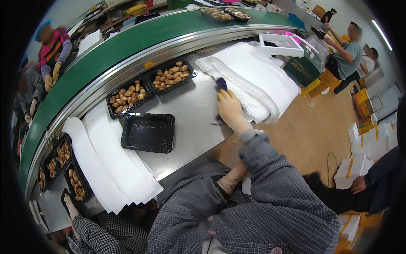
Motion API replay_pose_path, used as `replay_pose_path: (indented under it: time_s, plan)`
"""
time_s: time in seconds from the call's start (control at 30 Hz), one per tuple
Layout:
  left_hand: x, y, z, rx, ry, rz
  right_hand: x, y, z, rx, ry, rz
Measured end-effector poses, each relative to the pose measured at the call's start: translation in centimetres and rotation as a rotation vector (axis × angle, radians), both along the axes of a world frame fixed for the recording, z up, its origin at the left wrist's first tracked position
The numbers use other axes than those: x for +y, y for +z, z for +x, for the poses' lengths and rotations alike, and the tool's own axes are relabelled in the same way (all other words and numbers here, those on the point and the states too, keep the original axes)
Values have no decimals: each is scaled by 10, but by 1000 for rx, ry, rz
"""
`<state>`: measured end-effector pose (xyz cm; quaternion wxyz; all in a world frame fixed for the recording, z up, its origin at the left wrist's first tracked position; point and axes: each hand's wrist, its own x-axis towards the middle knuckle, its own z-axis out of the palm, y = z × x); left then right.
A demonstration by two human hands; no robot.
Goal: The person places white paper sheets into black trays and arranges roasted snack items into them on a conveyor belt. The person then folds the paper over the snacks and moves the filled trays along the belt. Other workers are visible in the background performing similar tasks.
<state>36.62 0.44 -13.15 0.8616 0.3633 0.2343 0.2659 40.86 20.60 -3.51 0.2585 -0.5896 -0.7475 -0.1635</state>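
My right hand [230, 106], in a pale glove, grips a dark purple cloth [221, 83] on the metal worktable [193, 111], beside a stack of white sheets [250, 73]. My left hand [232, 180], also gloved, is low by my lap; its fingers are hidden behind my right sleeve, and whether it holds anything is unclear. A black plastic tray [148, 132] with nothing in it lies left of my right hand. Behind it, two black trays hold small brown mushrooms [128, 96], the second lot of mushrooms [169, 76] farther right.
Fanned white sheets [108, 162] lie to the left. Beyond them are more filled trays [76, 184] and a co-worker's hand [70, 204]. A green conveyor belt [127, 43] curves behind the table, carrying packed trays [217, 14]. A white foam frame [280, 45] sits at right. Several people are nearby.
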Motion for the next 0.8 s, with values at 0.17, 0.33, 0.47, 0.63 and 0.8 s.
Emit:
replay_pose_path:
  time_s: [0.17, 0.33, 0.47, 0.63, 0.8]
  plan:
    - [4, 14, -21, 227, -188, 16, -144, 78, 41, 10, -385, -837]
    - [-4, 40, -16, 260, -198, 43, -173, 139, 89, 313, -232, -360]
    - [0, 38, -21, 273, -164, 22, -85, 156, 51, 552, 178, -195]
    - [0, 31, -20, 302, -218, 79, 40, 72, 17, 689, 349, -179]
    - [6, 24, -19, 292, -193, 129, 40, -12, -30, 141, 128, -240]
